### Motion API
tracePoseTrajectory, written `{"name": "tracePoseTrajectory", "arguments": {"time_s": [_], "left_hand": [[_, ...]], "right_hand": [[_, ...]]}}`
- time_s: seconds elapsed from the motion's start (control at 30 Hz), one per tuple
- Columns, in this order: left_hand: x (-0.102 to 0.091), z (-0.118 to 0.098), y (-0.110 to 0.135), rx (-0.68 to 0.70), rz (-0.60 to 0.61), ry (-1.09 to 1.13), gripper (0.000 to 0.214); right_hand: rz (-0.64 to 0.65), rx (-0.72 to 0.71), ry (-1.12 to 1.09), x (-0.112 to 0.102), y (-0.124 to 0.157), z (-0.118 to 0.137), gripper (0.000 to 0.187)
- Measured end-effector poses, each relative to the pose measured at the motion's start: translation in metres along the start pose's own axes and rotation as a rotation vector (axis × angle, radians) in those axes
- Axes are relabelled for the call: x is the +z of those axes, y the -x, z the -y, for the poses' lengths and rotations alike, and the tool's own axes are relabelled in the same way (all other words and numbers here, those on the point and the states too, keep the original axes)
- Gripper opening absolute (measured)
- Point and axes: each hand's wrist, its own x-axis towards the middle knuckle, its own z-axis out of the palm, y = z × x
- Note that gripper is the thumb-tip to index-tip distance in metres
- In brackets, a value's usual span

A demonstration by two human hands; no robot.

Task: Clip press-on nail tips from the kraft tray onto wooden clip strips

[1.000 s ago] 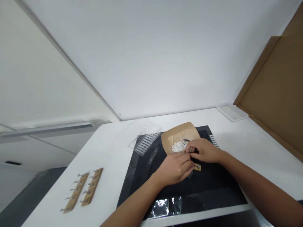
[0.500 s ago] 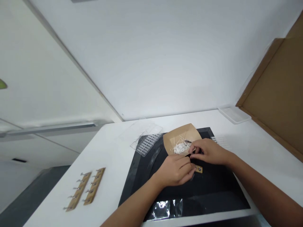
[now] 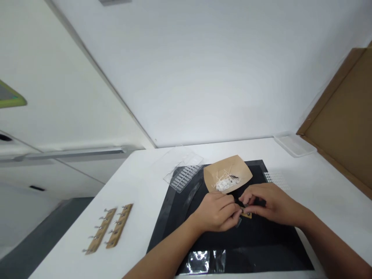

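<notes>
My left hand rests curled on the black mat, fingers pinched against a small wooden strip that mostly hides beneath them. Close beside it, my right hand is closed in a pinch on something small and dark that I cannot make out, right above the strip's end. Just behind both hands stands a brown paper tray holding white bits and thin sticks.
Two wooden strips with metal hooks lie on the white table at the left. A clear plastic sheet with white pieces lies behind the mat. A clear lid and a cardboard panel are at the right. Shiny film lies at the mat's near edge.
My right hand has drawn back from the brown tray toward me and now meets the left hand over the wooden strip. The view has shifted slightly.
</notes>
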Motion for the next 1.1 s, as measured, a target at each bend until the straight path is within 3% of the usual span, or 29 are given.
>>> {"name": "tracePoseTrajectory", "arguments": {"time_s": [0.1,0.27,0.57,1.1], "left_hand": [[-0.0001,0.0018,-0.0001,-0.032,-0.032,0.038,0.002],[-0.0009,0.0053,-0.0041,-0.122,0.017,0.102,0.009],[-0.0036,0.0095,-0.0066,-0.044,0.143,0.113,0.017],[0.0002,0.0098,-0.0015,-0.082,0.117,0.077,0.033]], "right_hand": [[-0.039,-0.014,0.026,0.0027,0.003,0.0007,0.019],[-0.025,-0.033,-0.002,0.0061,0.0032,0.0047,0.02],[-0.005,-0.007,0.079,0.0081,0.0045,-0.0021,0.025],[0.056,0.002,0.099,0.0063,0.008,-0.0007,0.021]]}}
